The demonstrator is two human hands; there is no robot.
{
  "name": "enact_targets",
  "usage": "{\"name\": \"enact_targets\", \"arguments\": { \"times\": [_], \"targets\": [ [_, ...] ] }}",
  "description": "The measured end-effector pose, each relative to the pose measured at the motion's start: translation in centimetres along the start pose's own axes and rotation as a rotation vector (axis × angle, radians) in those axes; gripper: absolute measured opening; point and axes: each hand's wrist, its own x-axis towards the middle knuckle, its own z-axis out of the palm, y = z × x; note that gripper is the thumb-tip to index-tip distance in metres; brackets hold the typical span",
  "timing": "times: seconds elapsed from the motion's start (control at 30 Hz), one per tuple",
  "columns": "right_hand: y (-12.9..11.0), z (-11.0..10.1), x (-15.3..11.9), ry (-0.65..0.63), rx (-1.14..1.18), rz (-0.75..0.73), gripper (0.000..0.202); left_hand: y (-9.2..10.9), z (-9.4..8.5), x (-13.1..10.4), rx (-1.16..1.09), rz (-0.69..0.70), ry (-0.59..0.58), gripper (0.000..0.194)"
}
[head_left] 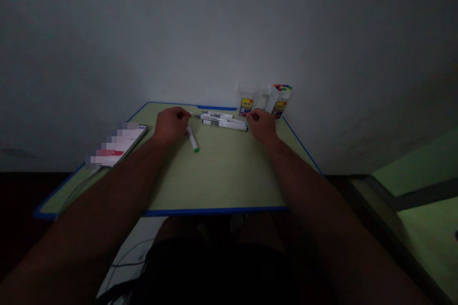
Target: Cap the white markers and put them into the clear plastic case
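My left hand (171, 123) is over the left part of the table, its thumb and forefinger pinched at the left end of the marker pile; what they hold is too small to make out. Just below its fingers lies a white marker with a green end (193, 140). Several white markers (229, 125) lie in a loose pile between my hands. My right hand (263, 124), fingers closed, is at the pile's right end, in front of a clear container with a yellow label (246, 101). Whether it grips anything is hidden.
A second clear container (276, 104), full of markers with coloured ends, stands at the table's back right corner. A phone (123, 145) with a cable lies at the left edge. The table (218, 171) has a blue rim and meets a grey wall.
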Motion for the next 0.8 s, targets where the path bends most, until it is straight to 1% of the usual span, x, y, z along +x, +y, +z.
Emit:
{"name": "enact_targets", "arguments": {
  "times": [0.1, 0.3, 0.4, 0.5, 0.7, 0.8],
  "targets": [
    [-0.3, -0.1, -0.3, -0.074, -0.039, -0.038, 0.016, 0.1, -0.1, 0.0, 0.005, -0.013, -0.009, 0.027],
    [-0.9, -0.4, -0.9, -0.330, -0.219, -0.097, 0.027, 0.0, 0.0, 0.0, 0.016, -0.016, -0.013, 0.029],
    [-1.0, -0.5, -1.1, -0.417, -0.284, -0.111, 0.031, 0.0, 0.0, 0.0, 0.010, -0.005, -0.018, 0.029],
    [-1.1, -0.6, -1.1, -0.448, -0.300, -0.123, 0.031, 0.0, 0.0, 0.0, 0.017, -0.002, -0.017, 0.030],
    [-1.0, -0.5, -1.1, -0.419, -0.291, -0.123, 0.035, 0.2, 0.1, -0.2, 0.003, 0.014, -0.033, 0.031],
    [-1.0, -0.4, -1.2, -0.444, -0.306, -0.124, 0.038, 0.1, 0.3, -0.2, 0.007, 0.048, -0.039, 0.031]
  ]
}}
